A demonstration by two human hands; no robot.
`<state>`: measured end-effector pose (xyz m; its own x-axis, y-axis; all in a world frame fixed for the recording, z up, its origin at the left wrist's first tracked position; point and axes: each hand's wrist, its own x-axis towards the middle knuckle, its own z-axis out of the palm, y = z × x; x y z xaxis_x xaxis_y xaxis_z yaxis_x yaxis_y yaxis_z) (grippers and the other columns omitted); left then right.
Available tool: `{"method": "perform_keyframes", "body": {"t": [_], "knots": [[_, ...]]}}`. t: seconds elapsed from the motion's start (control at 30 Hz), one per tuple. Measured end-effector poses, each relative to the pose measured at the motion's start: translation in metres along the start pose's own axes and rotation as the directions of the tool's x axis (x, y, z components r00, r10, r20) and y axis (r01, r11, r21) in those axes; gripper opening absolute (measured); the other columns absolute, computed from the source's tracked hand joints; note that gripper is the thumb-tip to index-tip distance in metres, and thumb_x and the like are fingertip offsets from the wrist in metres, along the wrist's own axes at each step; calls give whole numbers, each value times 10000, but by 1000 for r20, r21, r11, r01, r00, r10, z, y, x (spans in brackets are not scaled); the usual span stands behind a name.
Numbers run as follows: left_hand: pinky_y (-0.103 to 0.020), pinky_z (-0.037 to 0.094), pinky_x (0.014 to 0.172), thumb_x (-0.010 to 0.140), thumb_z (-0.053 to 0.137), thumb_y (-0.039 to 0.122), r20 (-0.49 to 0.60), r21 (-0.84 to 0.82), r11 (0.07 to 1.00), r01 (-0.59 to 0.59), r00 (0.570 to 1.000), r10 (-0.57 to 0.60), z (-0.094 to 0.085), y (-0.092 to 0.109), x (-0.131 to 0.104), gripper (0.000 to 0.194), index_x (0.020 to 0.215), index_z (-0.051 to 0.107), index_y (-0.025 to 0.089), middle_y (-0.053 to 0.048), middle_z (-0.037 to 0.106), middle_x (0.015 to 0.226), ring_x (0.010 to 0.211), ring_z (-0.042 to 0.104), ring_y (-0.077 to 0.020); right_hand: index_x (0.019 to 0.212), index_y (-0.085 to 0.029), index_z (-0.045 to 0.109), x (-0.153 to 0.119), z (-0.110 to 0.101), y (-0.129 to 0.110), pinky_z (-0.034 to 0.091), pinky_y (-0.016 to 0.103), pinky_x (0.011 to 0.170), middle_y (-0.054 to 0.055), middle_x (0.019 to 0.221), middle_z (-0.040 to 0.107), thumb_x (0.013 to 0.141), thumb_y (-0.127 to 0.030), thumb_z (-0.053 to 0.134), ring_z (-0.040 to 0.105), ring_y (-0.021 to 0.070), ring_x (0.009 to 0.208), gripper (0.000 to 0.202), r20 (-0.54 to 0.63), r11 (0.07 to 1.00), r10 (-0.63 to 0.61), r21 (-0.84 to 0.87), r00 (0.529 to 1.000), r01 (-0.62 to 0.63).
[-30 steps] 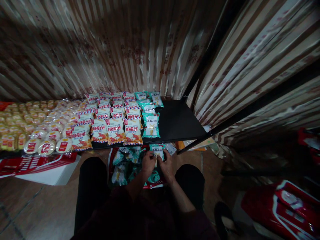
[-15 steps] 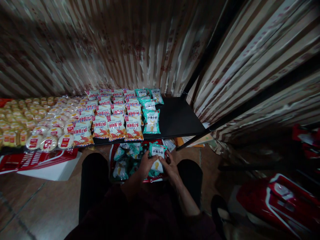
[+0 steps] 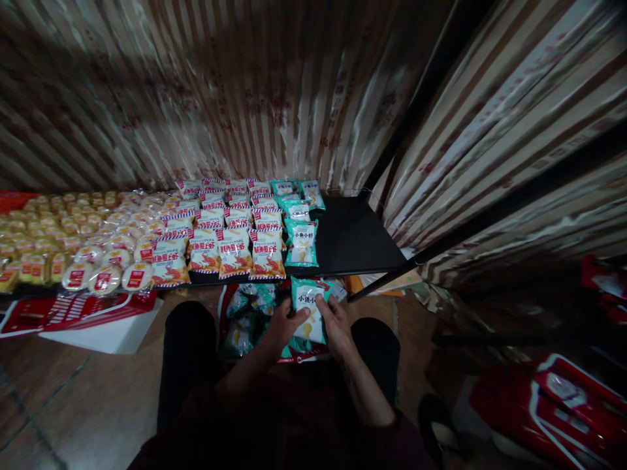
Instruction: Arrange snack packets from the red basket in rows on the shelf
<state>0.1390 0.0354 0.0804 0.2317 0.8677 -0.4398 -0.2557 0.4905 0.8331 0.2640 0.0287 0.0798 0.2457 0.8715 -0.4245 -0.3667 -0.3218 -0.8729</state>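
A green and white snack packet [image 3: 308, 320] is held upright between my two hands, above a red-edged bag [image 3: 298, 358] of similar green packets [image 3: 241, 333]. My left hand [image 3: 284, 326] grips the packet's left side, thumb on its front. My right hand [image 3: 337, 326] holds the right side, its thumb on the front near the printed name. Beyond them, a black shelf [image 3: 353, 235] bears a column of green packets [image 3: 302, 243] beside several rows of orange and white packets [image 3: 235, 251].
Round wrapped cakes [image 3: 105, 279] and yellow wrapped pieces [image 3: 34, 267] cover the shelf's left part. Striped sheeting [image 3: 274, 85] hangs behind. A black post slants down at the right. Red packages [image 3: 563, 405] lie on the floor at the lower right.
The held packet now faces up more fully, with my right thumb moved higher on its front. The whole view has shifted slightly, so the shelf sits a little further right and lower.
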Motion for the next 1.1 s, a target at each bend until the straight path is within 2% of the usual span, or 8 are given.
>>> {"method": "perform_keyframes", "body": {"t": [0.17, 0.4, 0.57, 0.67, 0.83, 0.97, 1.1], "knots": [[-327, 535, 750, 563, 800, 516, 48, -20, 1000, 3, 999, -2, -8, 9, -9, 596, 997, 646, 138, -84, 728, 947, 816, 678, -230, 1010, -200, 667, 3, 5, -8, 547, 315, 585, 36, 794, 746, 613, -612, 737, 700, 245, 714, 576, 2, 999, -13, -45, 1000, 13], [-307, 530, 718, 637, 728, 529, -23, 19, 999, -32, 999, 33, -11, 20, -19, 439, 889, 681, 173, -40, 737, 847, 791, 673, -223, 903, -192, 681, 15, 11, -5, 544, 325, 603, 42, 777, 743, 640, -673, 683, 692, 241, 704, 548, 25, 994, -55, -93, 998, 57], [-309, 525, 679, 657, 694, 526, -70, -20, 1000, 1, 998, -3, -10, 22, -18, 410, 888, 684, 187, -29, 723, 762, 718, 667, -213, 947, -189, 688, 14, 10, -5, 527, 311, 595, 41, 801, 742, 689, -665, 652, 681, 233, 709, 542, 45, 985, -116, -122, 992, 121], [-302, 521, 661, 677, 676, 503, -91, -14, 1000, -8, 996, 6, -9, 21, -15, 374, 884, 677, 192, -23, 717, 749, 696, 660, -205, 995, -202, 684, 9, 8, -8, 532, 309, 616, 33, 841, 742, 713, -655, 637, 680, 235, 750, 535, 101, 981, -129, -129, 986, 142], [-278, 507, 655, 718, 638, 485, -145, 73, 996, -46, 988, 57, -6, 25, -12, 327, 863, 670, 194, -24, 714, 795, 726, 644, -192, 1052, -232, 668, 3, 5, -11, 540, 327, 703, 23, 947, 732, 719, -636, 643, 673, 241, 851, 524, 153, 979, -128, -142, 980, 150], [-251, 479, 619, 747, 613, 497, -178, 165, 984, -60, 980, 89, -3, 35, -14, 324, 793, 660, 180, -22, 692, 734, 689, 612, -173, 1070, -217, 662, -1, 5, -13, 531, 358, 814, 44, 1034, 714, 709, -611, 669, 650, 259, 964, 534, 179, 972, -154, -147, 972, 181], [-242, 464, 609, 783, 586, 513, -209, 244, 963, -112, 964, 165, 0, 42, -14, 343, 788, 644, 175, -28, 687, 749, 692, 600, -168, 1238, -235, 569, -7, 8, -16, 519, 371, 885, 60, 1191, 662, 715, -542, 698, 622, 265, 1074, 621, 250, 980, -154, -87, 956, 180]]}}
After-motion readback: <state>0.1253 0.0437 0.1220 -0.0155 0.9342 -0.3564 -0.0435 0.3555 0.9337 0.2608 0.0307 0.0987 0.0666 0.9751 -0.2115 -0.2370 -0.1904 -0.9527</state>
